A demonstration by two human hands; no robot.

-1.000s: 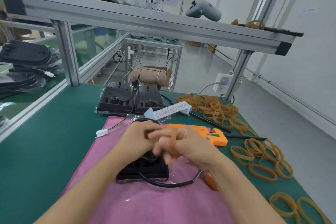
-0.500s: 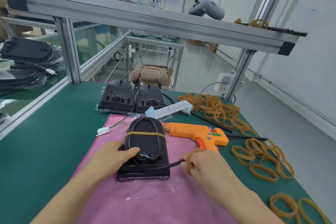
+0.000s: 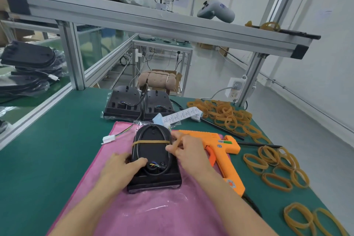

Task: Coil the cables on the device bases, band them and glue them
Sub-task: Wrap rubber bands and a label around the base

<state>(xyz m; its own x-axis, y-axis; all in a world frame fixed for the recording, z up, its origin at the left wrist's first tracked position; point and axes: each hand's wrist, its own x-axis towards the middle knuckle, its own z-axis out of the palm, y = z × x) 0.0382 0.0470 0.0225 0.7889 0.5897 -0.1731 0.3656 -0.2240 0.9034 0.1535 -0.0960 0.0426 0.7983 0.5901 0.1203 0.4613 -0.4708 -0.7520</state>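
Note:
A black device base lies on the pink cloth with its black cable coiled around the oval rim. One tan rubber band crosses the base's upper part. My left hand rests on the base's lower left edge, fingers laid flat toward the wire hole. My right hand is at the base's right edge and pinches a second rubber band there. The white connector with coloured wires lies on the cloth's far left corner.
An orange glue gun lies right of the base, its cord running off toward me. Two more black bases stand behind the cloth beside a label strip. Loose rubber bands cover the table's right side. An aluminium frame rail crosses overhead.
My right hand moved from the cable's loose end at the lower right up to the base's right edge. The loose cable end now lies coiled on the base. My left hand stayed put.

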